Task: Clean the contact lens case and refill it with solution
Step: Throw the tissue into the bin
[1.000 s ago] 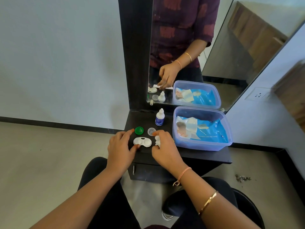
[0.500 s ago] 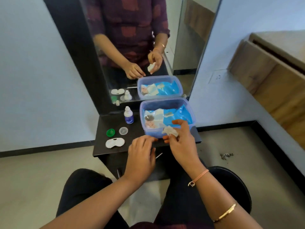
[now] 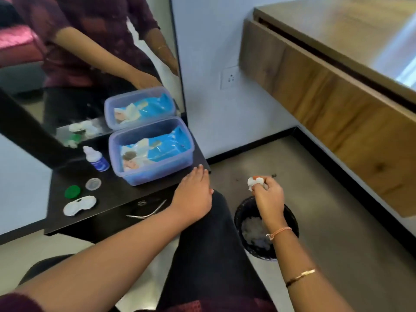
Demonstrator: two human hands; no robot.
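Observation:
The white contact lens case point(image 3: 79, 205) lies open on the black shelf point(image 3: 117, 199) at the left, with its green cap point(image 3: 72, 191) and clear cap point(image 3: 93, 183) just behind it. A small solution bottle point(image 3: 96, 159) stands behind the caps. My right hand point(image 3: 267, 197) pinches a crumpled white tissue point(image 3: 254, 182) above a black waste bin point(image 3: 265, 228) on the floor. My left hand point(image 3: 194, 194) rests with straight fingers on the shelf's right front edge, apart from the case.
A blue plastic box point(image 3: 153, 174) holding a wipes packet sits on the shelf's right side. A mirror point(image 3: 90, 64) rises behind it. A wooden cabinet point(image 3: 337, 97) runs along the right wall. The bin holds used tissues.
My right hand carried the tissue from the shelf out to the right, over the bin. My left hand left the case and moved to the shelf's right edge. The view swung right.

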